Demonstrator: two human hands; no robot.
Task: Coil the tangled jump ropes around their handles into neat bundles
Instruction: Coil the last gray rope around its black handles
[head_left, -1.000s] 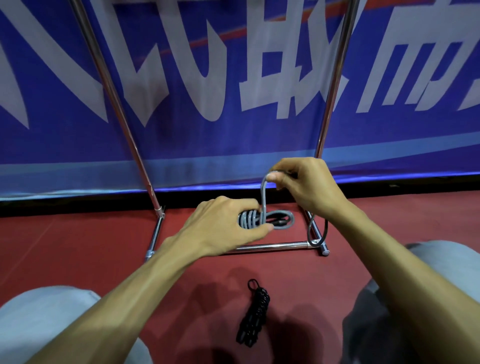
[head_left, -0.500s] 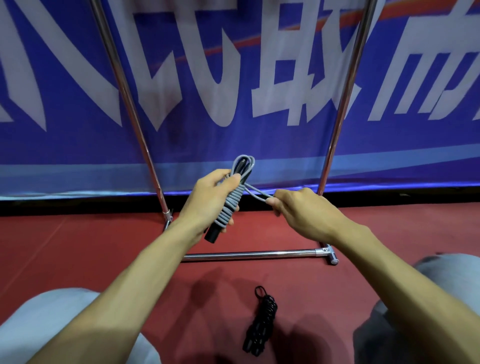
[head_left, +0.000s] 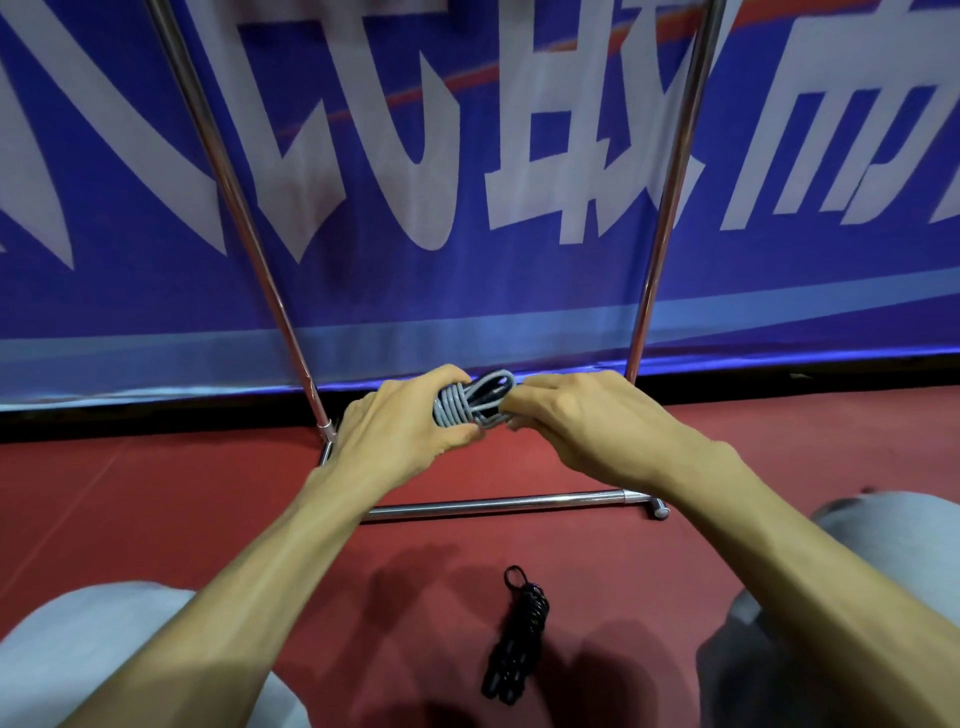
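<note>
Coiled grey rope (head_left: 474, 402), grounded black rope (head_left: 515, 644)

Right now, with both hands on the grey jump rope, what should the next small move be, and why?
Probably tuck the last loop under the wraps. The left hand grips the grey jump rope, already wound in tight turns, while the right hand pinches the end sticking out beside them, so only securing seems left.

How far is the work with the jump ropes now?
Done: the black jump rope lies coiled in a bundle on the red floor. In hand: the left hand and right hand grip the grey jump rope, mostly wound into coils. Left: securing its last loop, it seems; no other rope shows.
</note>
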